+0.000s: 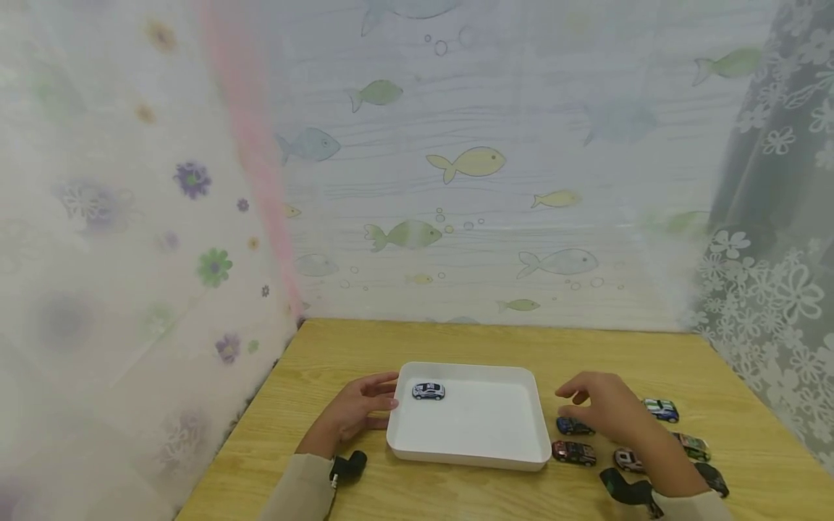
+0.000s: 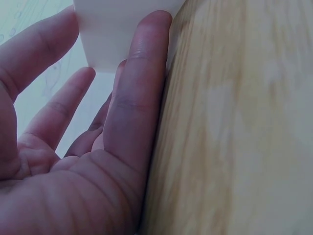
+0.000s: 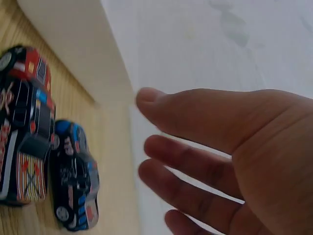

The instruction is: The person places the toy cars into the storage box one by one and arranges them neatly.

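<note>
A white tray [image 1: 469,427] stands on the wooden table, with a white-and-dark toy car [image 1: 428,391] in its upper left part. At the tray's left side, my left hand [image 1: 355,407] touches the outer wall with extended fingertips; the left wrist view shows its fingers [image 2: 139,83] against that wall. My right hand [image 1: 602,407] hovers right of the tray, thumb and fingers apart, holding nothing. Just below its fingertips is a blue-and-black toy car [image 1: 573,425]. A red-and-black toy car [image 1: 573,453] lies nearer, beside the tray's right wall.
More toy cars lie around the right forearm: a white, blue and green one [image 1: 661,409], a green-and-orange one [image 1: 692,446], a pale one [image 1: 627,459] and a dark one [image 1: 712,478], some partly hidden. Patterned curtains [image 1: 482,217] stand behind the wooden table [image 1: 365,347].
</note>
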